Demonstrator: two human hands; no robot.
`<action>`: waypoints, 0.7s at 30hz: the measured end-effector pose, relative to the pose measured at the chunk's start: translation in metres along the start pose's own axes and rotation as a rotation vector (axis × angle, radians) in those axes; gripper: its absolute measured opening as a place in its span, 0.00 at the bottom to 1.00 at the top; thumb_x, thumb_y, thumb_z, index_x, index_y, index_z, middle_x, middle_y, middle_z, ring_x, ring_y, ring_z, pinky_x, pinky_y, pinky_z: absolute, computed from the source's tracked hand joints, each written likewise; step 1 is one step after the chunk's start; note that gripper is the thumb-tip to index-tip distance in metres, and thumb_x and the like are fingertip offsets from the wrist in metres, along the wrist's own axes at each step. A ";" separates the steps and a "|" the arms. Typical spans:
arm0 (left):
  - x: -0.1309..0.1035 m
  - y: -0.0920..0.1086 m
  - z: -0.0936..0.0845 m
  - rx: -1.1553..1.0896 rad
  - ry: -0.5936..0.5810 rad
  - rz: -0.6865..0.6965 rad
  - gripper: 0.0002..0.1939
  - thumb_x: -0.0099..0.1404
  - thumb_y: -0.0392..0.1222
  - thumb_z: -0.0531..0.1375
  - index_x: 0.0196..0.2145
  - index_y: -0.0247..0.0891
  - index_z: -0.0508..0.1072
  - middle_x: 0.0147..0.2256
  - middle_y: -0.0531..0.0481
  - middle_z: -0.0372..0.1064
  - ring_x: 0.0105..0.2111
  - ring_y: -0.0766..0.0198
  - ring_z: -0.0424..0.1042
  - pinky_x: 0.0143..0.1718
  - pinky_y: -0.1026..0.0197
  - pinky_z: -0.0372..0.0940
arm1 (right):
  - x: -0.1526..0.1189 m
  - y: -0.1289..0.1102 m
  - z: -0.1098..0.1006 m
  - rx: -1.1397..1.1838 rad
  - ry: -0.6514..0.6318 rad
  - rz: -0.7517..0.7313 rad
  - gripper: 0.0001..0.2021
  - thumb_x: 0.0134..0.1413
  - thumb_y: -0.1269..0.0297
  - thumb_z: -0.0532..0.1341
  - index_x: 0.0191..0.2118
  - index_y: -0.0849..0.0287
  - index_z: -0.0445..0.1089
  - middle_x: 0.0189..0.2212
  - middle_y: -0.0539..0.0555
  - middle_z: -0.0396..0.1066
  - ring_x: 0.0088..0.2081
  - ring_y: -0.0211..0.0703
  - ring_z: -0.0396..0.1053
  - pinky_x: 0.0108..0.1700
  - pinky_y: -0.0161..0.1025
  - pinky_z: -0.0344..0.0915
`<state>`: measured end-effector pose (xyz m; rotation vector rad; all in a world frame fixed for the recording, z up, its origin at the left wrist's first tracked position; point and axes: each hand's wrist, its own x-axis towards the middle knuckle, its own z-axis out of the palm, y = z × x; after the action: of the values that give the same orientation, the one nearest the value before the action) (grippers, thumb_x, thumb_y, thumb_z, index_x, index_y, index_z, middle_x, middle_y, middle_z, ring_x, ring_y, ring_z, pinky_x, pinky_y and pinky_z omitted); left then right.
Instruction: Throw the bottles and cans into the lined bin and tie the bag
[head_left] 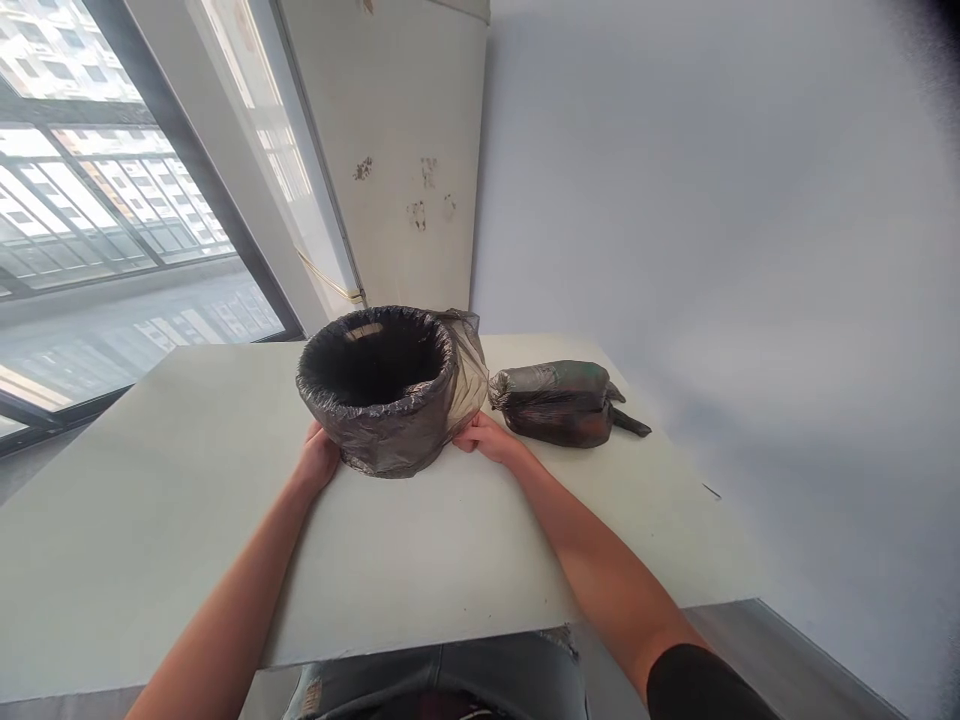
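Observation:
A round bin point(382, 365) with a dark inside stands on the table in front of me. A thin black garbage bag point(397, 440) lines it and is folded over its rim, hanging down the outside. Loose, see-through film of the bag bunches out at the right side. My left hand point(319, 458) is closed on the bag's lower edge at the bin's left side, its fingertips partly hidden behind the film. At the right, my right hand point(484, 437) has its fingers curled and pinches the bag's hanging edge.
A roll of black garbage bags point(559, 402) lies on the white table point(405, 570), just right of my right hand. The wall point(712, 250) borders the table on the right. A white cabinet or fridge point(412, 120) stands behind, and a window point(105, 180) is at the left.

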<state>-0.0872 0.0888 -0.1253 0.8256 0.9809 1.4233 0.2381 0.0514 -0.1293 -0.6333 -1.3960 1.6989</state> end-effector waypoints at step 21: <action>-0.002 0.002 0.000 -0.001 0.011 -0.003 0.15 0.50 0.40 0.73 0.38 0.37 0.83 0.39 0.44 0.84 0.50 0.47 0.81 0.53 0.54 0.76 | -0.002 -0.005 0.001 -0.025 -0.043 0.011 0.32 0.53 0.52 0.70 0.17 0.55 0.45 0.15 0.42 0.42 0.22 0.31 0.39 0.30 0.40 0.38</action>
<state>-0.0879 0.0872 -0.1238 0.8156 0.9892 1.4269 0.2395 0.0492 -0.1247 -0.6224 -1.4480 1.7154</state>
